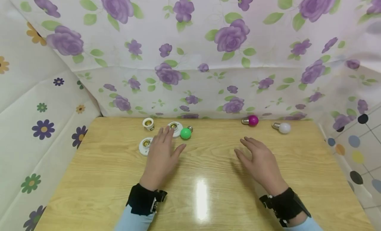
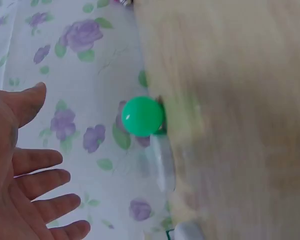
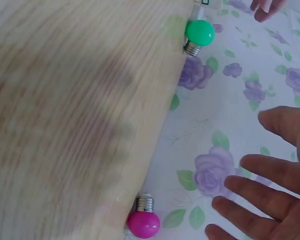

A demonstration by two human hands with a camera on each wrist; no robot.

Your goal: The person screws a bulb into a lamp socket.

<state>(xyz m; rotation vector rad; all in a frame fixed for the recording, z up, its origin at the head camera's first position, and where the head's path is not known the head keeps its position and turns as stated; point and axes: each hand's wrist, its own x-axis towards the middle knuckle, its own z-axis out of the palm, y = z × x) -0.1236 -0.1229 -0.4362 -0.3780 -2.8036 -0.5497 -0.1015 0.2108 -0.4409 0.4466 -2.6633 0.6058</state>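
Observation:
My left hand (image 1: 160, 156) hovers over the left part of the table with straight fingers and holds nothing. Under and beside its fingertips are two round white lamp holders, one lamp holder (image 1: 142, 149) partly covered by the hand and another lamp holder (image 1: 179, 127) by the index finger. A smaller white lamp holder (image 1: 148, 120) lies behind them. Right of the fingers is a green light bulb (image 1: 186, 133), also in the left wrist view, where the bulb (image 2: 142, 116) is apart from the hand. My right hand (image 1: 262, 163), relaxed and holding nothing, is nearest a magenta bulb (image 1: 253, 120).
A white bulb (image 1: 285, 128) lies at the back right of the wooden table (image 1: 208, 164). Flowered sheets hang along the table's back edge (image 1: 205, 78) and both sides. Each wrist wears a black strap with a camera.

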